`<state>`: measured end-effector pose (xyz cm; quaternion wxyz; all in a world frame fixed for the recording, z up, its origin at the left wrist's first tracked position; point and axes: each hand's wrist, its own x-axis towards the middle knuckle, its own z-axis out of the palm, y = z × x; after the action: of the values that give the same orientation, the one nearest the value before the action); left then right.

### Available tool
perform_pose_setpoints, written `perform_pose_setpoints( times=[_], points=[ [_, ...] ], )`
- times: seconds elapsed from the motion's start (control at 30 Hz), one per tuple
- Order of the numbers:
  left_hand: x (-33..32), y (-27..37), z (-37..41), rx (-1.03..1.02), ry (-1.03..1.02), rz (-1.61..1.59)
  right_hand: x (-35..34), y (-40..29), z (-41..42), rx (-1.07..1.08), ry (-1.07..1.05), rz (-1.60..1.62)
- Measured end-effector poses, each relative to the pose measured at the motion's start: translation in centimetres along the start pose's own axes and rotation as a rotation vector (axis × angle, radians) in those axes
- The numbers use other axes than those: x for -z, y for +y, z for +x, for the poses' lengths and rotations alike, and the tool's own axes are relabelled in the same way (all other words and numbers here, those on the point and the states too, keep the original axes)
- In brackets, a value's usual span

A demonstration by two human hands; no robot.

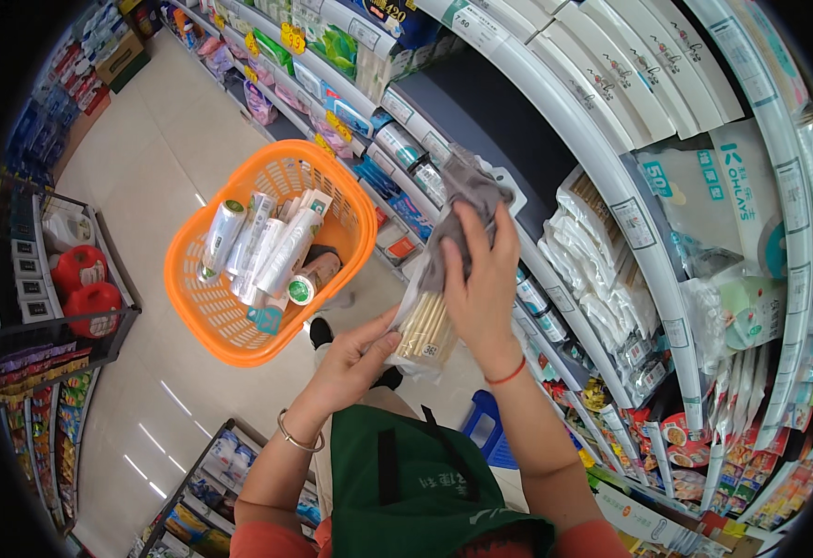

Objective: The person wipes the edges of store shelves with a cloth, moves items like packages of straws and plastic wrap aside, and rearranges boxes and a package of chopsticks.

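Note:
My left hand (354,366) grips the lower end of a clear plastic pack of thin wooden sticks (426,328), thumb on top. In my right hand (480,279) is a bunched grey cloth (468,209), pressed against the upper part of the same pack. Both hands are in front of my green apron (413,481). Left of them, an orange plastic basket (183,279) holds several wrapped rolls (289,251) and small boxed goods. Similar white-wrapped packs of sticks (595,265) lie on the shelf to the right of my right hand.
A curved-looking shelf rack (588,160) runs along the right, with white boxes (630,70) and plastic-bagged goods (720,202). A blue plastic stool or basket (494,436) stands on the floor beside my apron. Low display racks (124,314) with red jugs (92,307) stand at the left.

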<state>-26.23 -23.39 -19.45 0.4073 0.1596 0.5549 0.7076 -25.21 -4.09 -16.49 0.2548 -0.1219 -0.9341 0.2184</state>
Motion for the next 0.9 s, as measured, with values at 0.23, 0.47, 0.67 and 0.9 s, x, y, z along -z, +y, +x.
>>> perform_pose_setpoints(
  times=[0.23,0.47,0.67,0.9],
  points=[
    [1.6,0.5,-0.5,-0.032,0.035,0.085,0.0,-2.7,-3.5,0.066,-0.133,0.05],
    [4.2,1.5,-2.2,0.045,-0.019,0.062,-0.4,1.1,1.1,-0.127,-0.006,0.13],
    [4.5,-0.3,-1.6,0.079,0.078,-0.159,-2.6,1.1,-1.0,-0.175,0.023,0.151],
    [3.3,0.5,3.4,0.045,0.16,-0.548,-1.9,-2.3,-3.3,-0.34,-0.077,0.375]
  ],
)
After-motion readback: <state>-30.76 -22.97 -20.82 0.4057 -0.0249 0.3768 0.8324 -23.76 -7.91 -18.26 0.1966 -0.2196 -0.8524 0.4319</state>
